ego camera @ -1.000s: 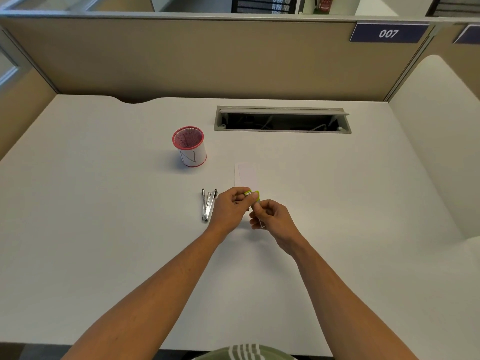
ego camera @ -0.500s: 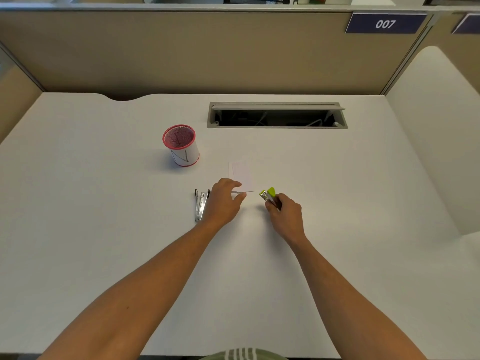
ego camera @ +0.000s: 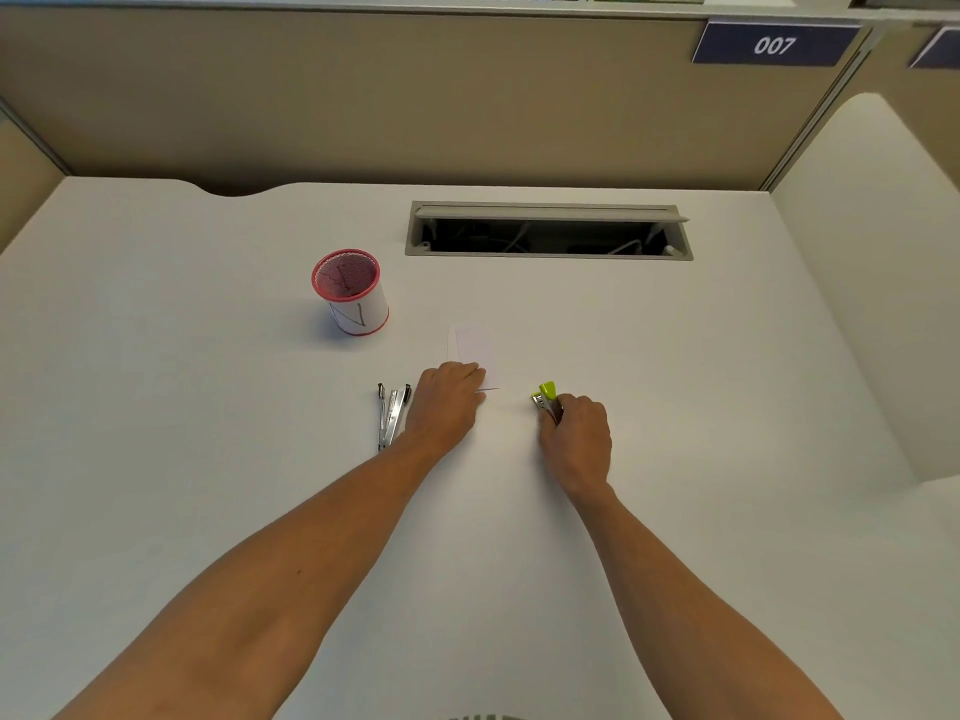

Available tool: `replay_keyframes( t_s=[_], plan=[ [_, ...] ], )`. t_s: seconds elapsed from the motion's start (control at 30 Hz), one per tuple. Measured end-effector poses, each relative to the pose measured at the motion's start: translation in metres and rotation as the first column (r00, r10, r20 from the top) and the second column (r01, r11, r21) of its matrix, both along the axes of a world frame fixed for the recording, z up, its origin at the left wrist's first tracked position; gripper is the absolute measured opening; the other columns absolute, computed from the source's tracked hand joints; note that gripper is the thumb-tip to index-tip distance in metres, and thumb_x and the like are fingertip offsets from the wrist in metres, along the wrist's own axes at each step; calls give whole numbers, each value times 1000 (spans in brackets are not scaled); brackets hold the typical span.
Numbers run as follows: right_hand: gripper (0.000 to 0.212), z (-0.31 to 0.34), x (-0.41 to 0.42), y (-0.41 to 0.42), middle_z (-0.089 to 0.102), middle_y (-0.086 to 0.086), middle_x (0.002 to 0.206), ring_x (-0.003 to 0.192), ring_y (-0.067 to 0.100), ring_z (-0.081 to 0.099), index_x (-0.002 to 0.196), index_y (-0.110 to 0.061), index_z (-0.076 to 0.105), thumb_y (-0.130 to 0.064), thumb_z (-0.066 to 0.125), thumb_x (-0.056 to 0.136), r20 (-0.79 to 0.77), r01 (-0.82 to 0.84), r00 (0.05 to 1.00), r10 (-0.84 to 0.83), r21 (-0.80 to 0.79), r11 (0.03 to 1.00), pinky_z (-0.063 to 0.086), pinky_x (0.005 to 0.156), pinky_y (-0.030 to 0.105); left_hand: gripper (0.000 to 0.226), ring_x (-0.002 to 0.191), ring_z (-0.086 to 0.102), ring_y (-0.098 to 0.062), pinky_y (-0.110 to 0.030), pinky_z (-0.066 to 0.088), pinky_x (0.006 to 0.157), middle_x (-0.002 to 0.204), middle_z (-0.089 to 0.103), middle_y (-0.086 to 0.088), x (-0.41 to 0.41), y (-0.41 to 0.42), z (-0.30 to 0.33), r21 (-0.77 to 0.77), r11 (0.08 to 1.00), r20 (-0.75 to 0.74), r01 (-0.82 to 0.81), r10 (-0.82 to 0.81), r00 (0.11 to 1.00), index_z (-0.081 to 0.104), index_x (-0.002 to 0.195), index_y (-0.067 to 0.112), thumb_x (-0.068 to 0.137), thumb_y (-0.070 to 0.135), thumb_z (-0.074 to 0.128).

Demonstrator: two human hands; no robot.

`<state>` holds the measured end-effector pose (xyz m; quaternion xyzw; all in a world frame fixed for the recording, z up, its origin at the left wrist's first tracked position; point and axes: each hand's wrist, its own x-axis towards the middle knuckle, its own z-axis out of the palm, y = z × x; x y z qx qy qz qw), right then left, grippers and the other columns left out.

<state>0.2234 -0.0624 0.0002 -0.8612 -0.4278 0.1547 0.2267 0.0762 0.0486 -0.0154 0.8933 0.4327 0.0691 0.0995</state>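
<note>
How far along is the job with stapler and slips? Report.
Done: two paper slips lie stacked. In hand: left hand rests on their near edge; right hand grips the green stapler, apart from them. Left, likely: bring stapler to slips, staple; no staple visible.

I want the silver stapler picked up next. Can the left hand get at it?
Probably yes: the left hand rests on the paper right beside the silver stapler, and nothing covers it.
</note>
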Motion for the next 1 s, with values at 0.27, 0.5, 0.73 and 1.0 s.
replay_keyframes(
  t_s=[0.27, 0.5, 0.73, 1.0],
  plan=[
    [36, -6, 1, 2, 61, 12, 101, 103, 32, 51, 105, -5, 61, -38, 61, 89, -44, -35, 998, 34, -21, 999, 43, 81, 38, 20, 95, 55, -30, -34, 31, 78, 100, 65, -7, -2, -2, -2, 77, 994, -55, 82, -78, 995, 63, 100, 10, 96, 10, 44],
    [64, 6, 0, 4, 54, 8, 132, 123, 27, 45, 134, -14, 49, -51, 65, 84, -98, -4, 995, 23, 188, 982, 41, 99, 40, 17, 84, 58, -33, -40, 40, 72, 89, 67, -13, 1, -1, 11, -29, 992, 234, -121, 124, 964, 62, 96, 6, 93, 6, 46],
    [46, 31, -17, 26, 60, 5, 116, 109, 21, 52, 134, -16, 52, -34, 63, 92, -129, -136, 973, 189, 337, 931, 45, 84, 29, 11, 78, 60, -16, -22, 48, 67, 86, 66, 0, -3, -19, 45, -365, 914, 625, -175, 380, 682, 64, 92, 10, 94, 14, 54],
    [32, 47, -28, 34, 70, 10, 109, 98, 27, 69, 122, -14, 60, -26, 65, 93, -739, 26, 625, 252, 343, 939, 58, 86, 36, 13, 82, 63, -20, -33, 56, 74, 88, 68, -3, -14, -20, 65, -679, 734, 613, 2, 565, 552, 67, 90, 12, 95, 15, 55]
  ],
)
